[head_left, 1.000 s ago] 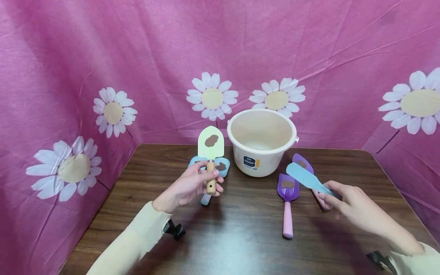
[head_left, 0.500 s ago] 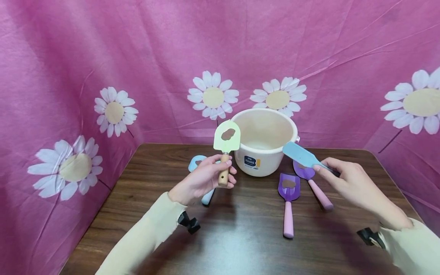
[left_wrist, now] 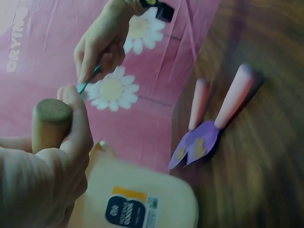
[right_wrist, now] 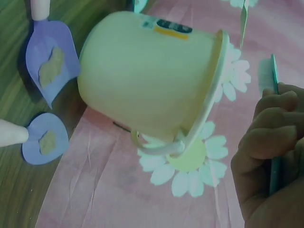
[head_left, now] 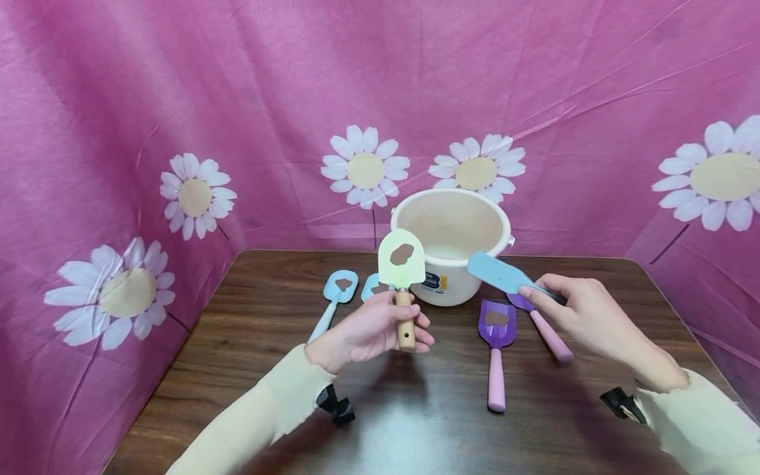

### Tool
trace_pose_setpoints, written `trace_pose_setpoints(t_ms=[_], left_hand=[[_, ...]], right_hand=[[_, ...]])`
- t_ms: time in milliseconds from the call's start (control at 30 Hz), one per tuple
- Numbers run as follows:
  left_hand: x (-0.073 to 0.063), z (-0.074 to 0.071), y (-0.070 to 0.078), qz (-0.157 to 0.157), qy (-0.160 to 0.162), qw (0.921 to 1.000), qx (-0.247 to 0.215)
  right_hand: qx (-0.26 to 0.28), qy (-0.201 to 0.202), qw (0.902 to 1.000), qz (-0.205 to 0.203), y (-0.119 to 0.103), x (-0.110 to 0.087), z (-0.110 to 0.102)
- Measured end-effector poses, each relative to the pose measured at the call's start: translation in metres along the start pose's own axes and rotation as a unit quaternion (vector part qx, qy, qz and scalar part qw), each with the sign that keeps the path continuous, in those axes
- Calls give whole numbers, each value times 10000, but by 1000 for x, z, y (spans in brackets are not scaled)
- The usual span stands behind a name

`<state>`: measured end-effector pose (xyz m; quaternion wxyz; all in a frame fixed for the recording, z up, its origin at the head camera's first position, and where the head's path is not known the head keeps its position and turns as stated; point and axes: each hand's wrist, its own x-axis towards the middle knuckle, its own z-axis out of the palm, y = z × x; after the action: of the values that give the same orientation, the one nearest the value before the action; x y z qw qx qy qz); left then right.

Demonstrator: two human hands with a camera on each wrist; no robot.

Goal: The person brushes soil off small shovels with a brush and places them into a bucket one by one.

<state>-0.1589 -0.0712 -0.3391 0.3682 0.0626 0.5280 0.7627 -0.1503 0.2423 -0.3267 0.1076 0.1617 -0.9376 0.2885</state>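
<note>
In the head view my left hand (head_left: 362,330) grips the wooden handle (left_wrist: 47,135) of a small shovel (head_left: 388,270) with a pale green blade. A brown patch marks the blade, which stands upright and overlaps the bucket's left front. My right hand (head_left: 584,313) pinches the dark handle of a light blue spatula (head_left: 499,272), its flat blade pointing left across the bucket's front rim. The cream bucket (head_left: 454,293) stands upright behind both tools. In the right wrist view, curled fingers hide much of the spatula.
Two purple shovels with pink handles, one nearer (head_left: 497,373) and one farther right (head_left: 551,335), lie on the wooden table (head_left: 427,415). Left of the bucket lie two light blue shovels, one outer (head_left: 329,295) and one inner (head_left: 369,286). A pink daisy cloth (head_left: 285,79) hangs behind.
My left hand has moved right with the green shovel, uncovering the outer blue shovel; the blade rose, then dipped. My right hand has lifted and moved left with the spatula toward the bucket.
</note>
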Motion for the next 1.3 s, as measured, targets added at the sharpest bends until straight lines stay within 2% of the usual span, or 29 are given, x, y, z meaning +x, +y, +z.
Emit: trace_pose_setpoints(t_ms=[267, 433, 600, 833, 1000, 1300], left_hand=[[-1, 6, -12, -356, 168, 9992, -17], [-2, 6, -18, -434, 9, 9991, -17], [-6, 8, -23, -489, -192, 9986, -64], [-11, 15, -32, -688, -285, 9972, 59], [-10, 18, -37, -842, -417, 9955, 97], [-8, 20, -46, -932, -794, 9922, 237]], right_hand=[[-267, 32, 9974, -663, -15, 1, 11], [-229, -26, 9963, -829, -22, -1, 16], [-128, -194, 9956, -908, -26, -1, 21], [7, -516, 9956, -788, -30, -2, 25], [83, -675, 9940, -852, -33, -2, 29], [141, -931, 9901, -1037, -38, -3, 37]])
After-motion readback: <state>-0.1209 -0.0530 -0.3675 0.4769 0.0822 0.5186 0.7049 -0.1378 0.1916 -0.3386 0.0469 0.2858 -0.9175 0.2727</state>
